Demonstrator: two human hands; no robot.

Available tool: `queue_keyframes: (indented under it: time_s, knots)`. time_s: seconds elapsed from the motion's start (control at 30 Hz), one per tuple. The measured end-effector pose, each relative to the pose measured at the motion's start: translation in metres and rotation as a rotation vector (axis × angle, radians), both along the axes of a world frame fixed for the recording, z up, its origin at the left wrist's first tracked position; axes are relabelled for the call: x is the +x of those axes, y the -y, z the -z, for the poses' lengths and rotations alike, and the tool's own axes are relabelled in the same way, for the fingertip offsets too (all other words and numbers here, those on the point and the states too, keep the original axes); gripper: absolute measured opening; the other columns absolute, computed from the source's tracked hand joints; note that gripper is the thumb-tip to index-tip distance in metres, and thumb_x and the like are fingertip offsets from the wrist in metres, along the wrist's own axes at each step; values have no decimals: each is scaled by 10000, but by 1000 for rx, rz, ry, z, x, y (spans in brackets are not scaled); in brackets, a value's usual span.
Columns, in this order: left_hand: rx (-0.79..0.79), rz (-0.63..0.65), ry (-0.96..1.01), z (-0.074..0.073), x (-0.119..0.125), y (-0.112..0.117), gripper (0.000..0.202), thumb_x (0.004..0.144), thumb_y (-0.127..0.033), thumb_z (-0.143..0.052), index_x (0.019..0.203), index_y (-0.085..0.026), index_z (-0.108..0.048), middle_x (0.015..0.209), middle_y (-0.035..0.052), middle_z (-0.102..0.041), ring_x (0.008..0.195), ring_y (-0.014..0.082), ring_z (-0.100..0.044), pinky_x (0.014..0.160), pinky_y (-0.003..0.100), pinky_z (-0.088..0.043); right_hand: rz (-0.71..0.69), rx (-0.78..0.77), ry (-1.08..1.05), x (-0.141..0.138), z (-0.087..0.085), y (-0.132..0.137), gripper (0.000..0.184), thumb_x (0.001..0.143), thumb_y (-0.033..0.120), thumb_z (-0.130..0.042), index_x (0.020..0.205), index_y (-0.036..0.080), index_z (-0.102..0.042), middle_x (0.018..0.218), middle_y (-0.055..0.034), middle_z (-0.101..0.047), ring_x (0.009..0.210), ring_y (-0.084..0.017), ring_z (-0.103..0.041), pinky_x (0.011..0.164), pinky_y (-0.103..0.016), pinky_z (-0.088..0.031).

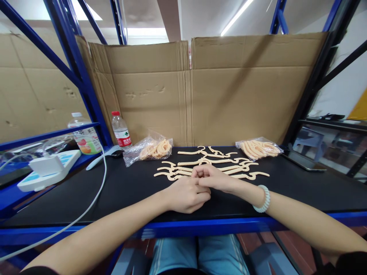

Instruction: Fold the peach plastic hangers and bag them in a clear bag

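Observation:
Near the front middle of the black tabletop, my left hand point(187, 195) is curled into a loose fist, and whatever might be inside it is hidden. My right hand point(213, 178) touches it from above and to the right, its fingers bent and thumb and fingertips meeting over the left fingers. Any thing between them is too covered to make out. Just beyond the hands lie several beige plastic hanger-like pieces point(220, 160) with curved, hooked ends, laid out in rows. My hands cover the middle of the nearest ones.
Clear bags of beige pieces lie at the back left point(156, 149) and back right point(259, 148). A red-capped water bottle point(122, 131) stands left. A white power strip point(50, 172) with a cable point(103, 168) sits on the left. Cardboard point(243, 88) walls the back.

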State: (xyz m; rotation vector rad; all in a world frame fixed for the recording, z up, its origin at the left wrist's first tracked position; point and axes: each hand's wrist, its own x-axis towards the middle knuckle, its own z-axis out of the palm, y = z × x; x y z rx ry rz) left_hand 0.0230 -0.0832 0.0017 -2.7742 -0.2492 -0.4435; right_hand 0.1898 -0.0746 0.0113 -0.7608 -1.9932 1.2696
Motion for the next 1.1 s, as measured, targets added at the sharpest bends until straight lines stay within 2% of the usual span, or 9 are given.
queue_keyframes:
  time_s: [0.1,0.17,0.27,0.4,0.53,0.6,0.67,0.83,1.1]
  knots:
    - [-1,58,-19,1,-1,-2,174,856,-168,-425,900,-205,-589,899,57,-654,868,172,-588,735,266,-462,2,-4,5,-2,0,0,152,578,111,-470,678,156,-576,548,52,-505,514,-82,-434,477,-193,-306]
    - [-1,65,3,0,-1,-4,171,857,-162,-427,906,-197,-587,895,55,-659,867,176,-590,733,272,-461,4,63,26,-1,-1,-1,206,573,90,-445,698,158,-594,589,40,-556,547,-93,-489,512,-199,-359]
    - [-21,46,61,-2,-3,-7,184,870,-161,-414,930,-183,-586,927,62,-662,910,183,-591,767,283,-466,91,316,100,9,-6,-13,278,609,57,-428,760,165,-635,696,10,-640,642,-118,-575,603,-222,-435]
    - [-116,-73,233,-7,-8,-17,209,885,-166,-390,953,-177,-587,964,80,-651,959,180,-591,828,295,-475,433,726,289,43,-19,-56,237,732,75,-453,802,171,-658,810,-28,-688,774,-155,-622,753,-279,-464]
    - [-214,-326,384,-18,-13,-50,204,853,-198,-443,998,-175,-585,1008,88,-652,966,204,-599,860,340,-484,578,662,600,77,-29,-110,307,786,63,-452,988,145,-668,956,-81,-710,844,-181,-648,803,-298,-483]
    - [-259,-495,309,-23,-12,-74,251,832,-198,-461,1047,-150,-581,1084,109,-638,1045,231,-582,918,358,-462,514,638,783,85,-30,-130,367,804,45,-440,1087,141,-653,1115,-104,-675,992,-200,-630,907,-312,-455]
    - [-339,-666,147,-27,-10,-98,293,822,-179,-456,1080,-124,-584,1145,129,-628,1095,237,-573,968,347,-428,477,611,853,86,-27,-145,385,792,29,-460,1098,146,-662,1153,-100,-663,1057,-205,-613,952,-299,-435]
    - [-398,-691,43,-23,-6,-134,294,792,-207,-513,1043,-111,-631,1099,137,-666,1014,249,-623,887,319,-467,442,541,942,81,-10,-167,372,773,75,-558,1119,157,-666,1118,-102,-683,988,-204,-647,857,-259,-481]
    - [-428,-677,-5,-16,-5,-144,232,746,-172,-540,918,-161,-696,966,81,-705,901,217,-643,786,274,-473,504,563,917,79,7,-180,249,774,67,-563,960,125,-717,942,-124,-725,867,-200,-664,782,-252,-474]
